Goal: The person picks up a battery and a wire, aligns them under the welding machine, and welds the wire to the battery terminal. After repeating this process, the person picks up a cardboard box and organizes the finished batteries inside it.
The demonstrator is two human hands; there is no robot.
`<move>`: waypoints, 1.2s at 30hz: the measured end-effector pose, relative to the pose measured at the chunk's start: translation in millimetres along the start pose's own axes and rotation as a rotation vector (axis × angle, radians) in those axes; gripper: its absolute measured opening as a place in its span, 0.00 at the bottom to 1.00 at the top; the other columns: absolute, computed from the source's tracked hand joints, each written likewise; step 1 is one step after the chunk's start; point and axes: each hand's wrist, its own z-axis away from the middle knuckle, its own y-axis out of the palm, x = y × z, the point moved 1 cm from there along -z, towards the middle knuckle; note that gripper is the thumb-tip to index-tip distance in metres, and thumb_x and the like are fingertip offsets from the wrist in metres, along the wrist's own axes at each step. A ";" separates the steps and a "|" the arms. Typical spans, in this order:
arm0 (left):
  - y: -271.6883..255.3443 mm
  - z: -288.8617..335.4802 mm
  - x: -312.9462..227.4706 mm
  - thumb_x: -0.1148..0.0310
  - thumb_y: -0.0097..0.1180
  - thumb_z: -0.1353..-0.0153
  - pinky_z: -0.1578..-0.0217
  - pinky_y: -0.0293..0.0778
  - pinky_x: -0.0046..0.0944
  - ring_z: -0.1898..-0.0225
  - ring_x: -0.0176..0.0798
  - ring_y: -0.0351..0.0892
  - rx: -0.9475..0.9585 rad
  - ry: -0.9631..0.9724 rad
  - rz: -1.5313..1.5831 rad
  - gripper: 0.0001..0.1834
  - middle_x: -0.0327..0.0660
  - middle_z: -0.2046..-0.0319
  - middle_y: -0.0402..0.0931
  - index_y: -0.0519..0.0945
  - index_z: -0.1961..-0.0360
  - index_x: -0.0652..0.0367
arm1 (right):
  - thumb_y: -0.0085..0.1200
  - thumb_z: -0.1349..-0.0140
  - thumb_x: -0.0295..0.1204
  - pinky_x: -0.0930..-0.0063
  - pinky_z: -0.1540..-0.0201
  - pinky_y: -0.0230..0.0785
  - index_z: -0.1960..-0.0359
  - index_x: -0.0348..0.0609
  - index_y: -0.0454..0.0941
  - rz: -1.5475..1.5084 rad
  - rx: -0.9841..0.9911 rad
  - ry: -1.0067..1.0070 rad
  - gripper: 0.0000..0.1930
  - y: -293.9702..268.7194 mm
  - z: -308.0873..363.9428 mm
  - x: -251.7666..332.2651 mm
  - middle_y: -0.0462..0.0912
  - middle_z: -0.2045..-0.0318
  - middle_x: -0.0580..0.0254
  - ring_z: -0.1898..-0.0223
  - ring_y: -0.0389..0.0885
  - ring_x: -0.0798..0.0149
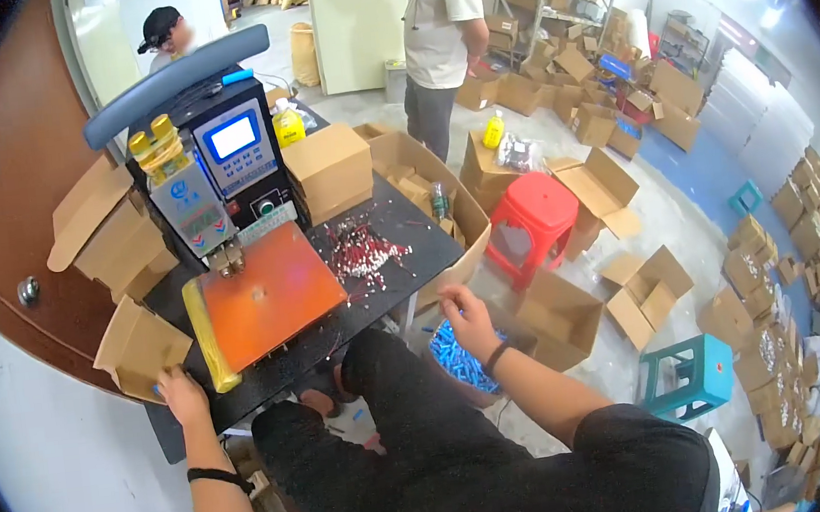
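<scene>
My left hand [182, 392] is at the left table edge, beside a small open cardboard box [142, 344]. A bit of blue shows at its closed fingertips, a small blue piece whose full shape is hidden. My right hand [466, 315] hovers over a bin of small blue cylinders [460, 356], its fingers bent inward; whether anything is in them is hidden. Before me stands a black bench machine [239, 149] with a lit screen, its metal tips above an orange board [274, 290]. Right of the board lies a heap of red and white small parts [363, 251].
Cardboard boxes [331, 169] flank the machine. A red stool [534, 218] and a teal stool [691, 376] stand to the right among open cartons [649, 296]. One person [445, 42] stands behind the table; another [167, 37] is at the back left. A brown door [19, 197] borders the left.
</scene>
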 end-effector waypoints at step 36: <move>-3.7 36.7 13.2 0.81 0.54 0.42 0.49 0.72 0.40 0.50 0.45 0.75 0.132 -0.228 0.424 0.22 0.48 0.52 0.73 0.75 0.44 0.61 | 0.57 0.41 0.36 0.58 0.57 0.73 0.64 0.43 0.79 0.896 0.282 -0.157 0.10 79.7 -135.9 10.8 0.80 0.68 0.55 0.60 0.80 0.50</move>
